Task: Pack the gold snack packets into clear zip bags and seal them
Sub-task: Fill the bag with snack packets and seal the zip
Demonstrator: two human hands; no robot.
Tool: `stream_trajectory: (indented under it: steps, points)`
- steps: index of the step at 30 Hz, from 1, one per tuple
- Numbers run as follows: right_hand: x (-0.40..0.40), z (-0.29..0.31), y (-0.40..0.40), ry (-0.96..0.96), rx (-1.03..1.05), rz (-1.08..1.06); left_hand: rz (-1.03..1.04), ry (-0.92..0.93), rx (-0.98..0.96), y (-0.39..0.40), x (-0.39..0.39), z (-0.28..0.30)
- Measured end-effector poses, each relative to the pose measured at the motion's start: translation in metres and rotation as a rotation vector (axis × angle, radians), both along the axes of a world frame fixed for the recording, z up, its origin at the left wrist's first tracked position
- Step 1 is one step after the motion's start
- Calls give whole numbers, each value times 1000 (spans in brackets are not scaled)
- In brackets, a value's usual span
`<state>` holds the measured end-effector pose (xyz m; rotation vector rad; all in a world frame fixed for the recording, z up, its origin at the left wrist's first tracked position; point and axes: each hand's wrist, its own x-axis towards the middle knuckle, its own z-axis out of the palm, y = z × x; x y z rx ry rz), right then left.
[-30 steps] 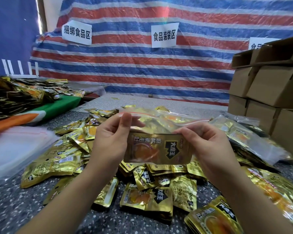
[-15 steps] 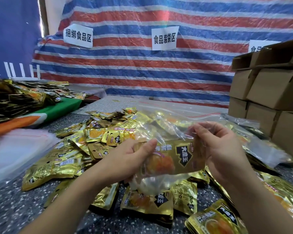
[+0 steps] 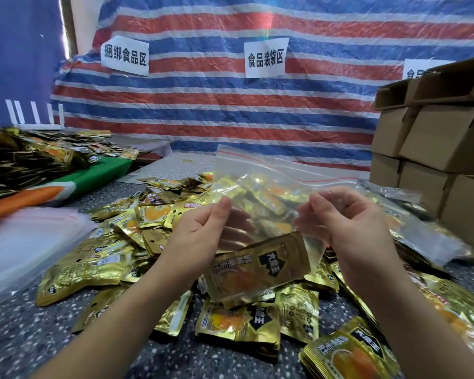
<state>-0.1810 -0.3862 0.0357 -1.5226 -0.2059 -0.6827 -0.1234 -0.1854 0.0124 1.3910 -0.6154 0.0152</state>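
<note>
both hands hold a clear zip bag point(image 3: 260, 187) up over the table point(image 3: 19, 332). the left hand point(image 3: 203, 231) pinches the bag's left side, thumb and fingers point(image 3: 222, 207) pressed together on the plastic. the right hand point(image 3: 350, 220) has its fingers curled round the bag's right side. a gold snack packet point(image 3: 260, 269) sits tilted in the bag's bottom, between the wrists. loose gold packets point(image 3: 93, 266) lie heaped on the table below, with cardboard boxes point(image 3: 435, 138) stacked at the right
</note>
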Motion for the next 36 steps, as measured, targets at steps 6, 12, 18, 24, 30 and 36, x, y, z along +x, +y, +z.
stream_trajectory:
  steps: [6, 12, 18, 24, 30, 36]
  points:
    - [1, -7, 0, 262, -247, 90, 18, -11, -123, 1, -1, 4]
    - [1, -9, 8, -37, -144, 95, 51, -20, -245, 5, 0, 8]
    - [-1, -10, 9, 151, -164, 246, -5, 46, -322, 7, 5, 8]
    - [3, -18, 24, 132, -305, 5, 25, -13, -244, 6, 7, 4]
    - [1, -14, 21, -2, -136, 21, -21, 15, -271, 10, 11, 6]
    - [5, -18, 20, 41, -172, 18, -84, 76, -247, 15, 13, 7]
